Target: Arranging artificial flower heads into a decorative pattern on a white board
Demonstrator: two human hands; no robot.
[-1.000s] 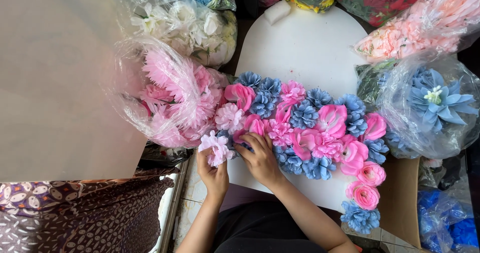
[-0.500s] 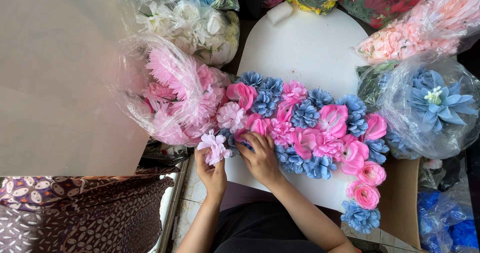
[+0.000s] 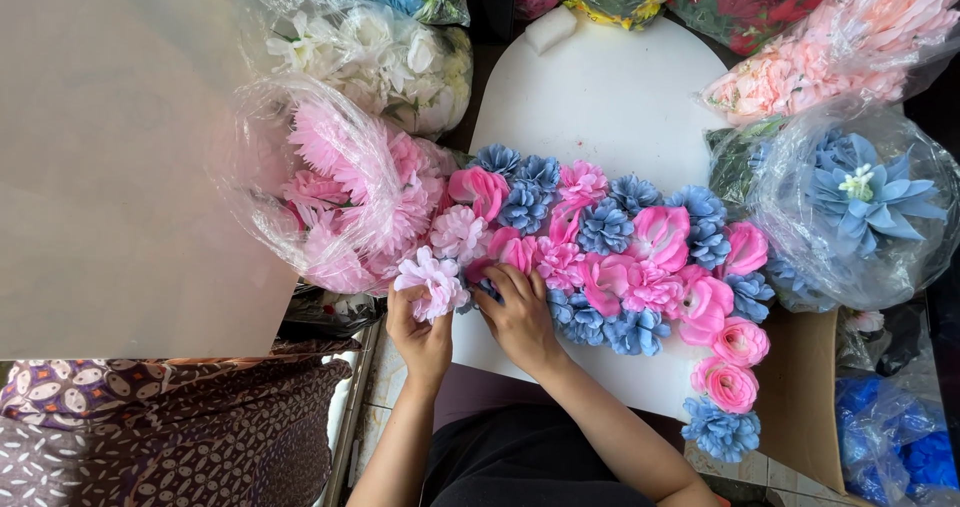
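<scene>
- The left hand (image 3: 420, 335) was closed around a pale pink flower (image 3: 432, 282), its fingers curled under the bloom and holding it upright just off the left edge of the white board (image 3: 600, 97).
- The right hand (image 3: 520, 317) lay palm down on the board's near left corner, its fingertips (image 3: 500, 285) pressed in among the blooms just beside the held flower; the fingers were bent and close together, though whether they pinched anything could not be told from this view.
- A band of pink flowers (image 3: 655, 237) and blue flowers (image 3: 605, 227) ran across the middle of the board, from its left edge down to the lower right, where a blue bloom (image 3: 722, 429) hung at the end of the row.
- The far half of the board was bare white.
- Left of the board, touching the row of blooms, sat a clear plastic bag of pink flowers (image 3: 340, 197), with a bag of white flowers (image 3: 380, 57) behind it.
- On the right, a bag of blue flowers (image 3: 860, 197) rested near the board's edge, and a bag of pale peach flowers (image 3: 850, 47) lay beyond it.
- A brown cardboard piece (image 3: 800, 387) showed under the board's right side.
- A patterned purple cloth (image 3: 170, 427) lay at the lower left, well apart from both hands.
</scene>
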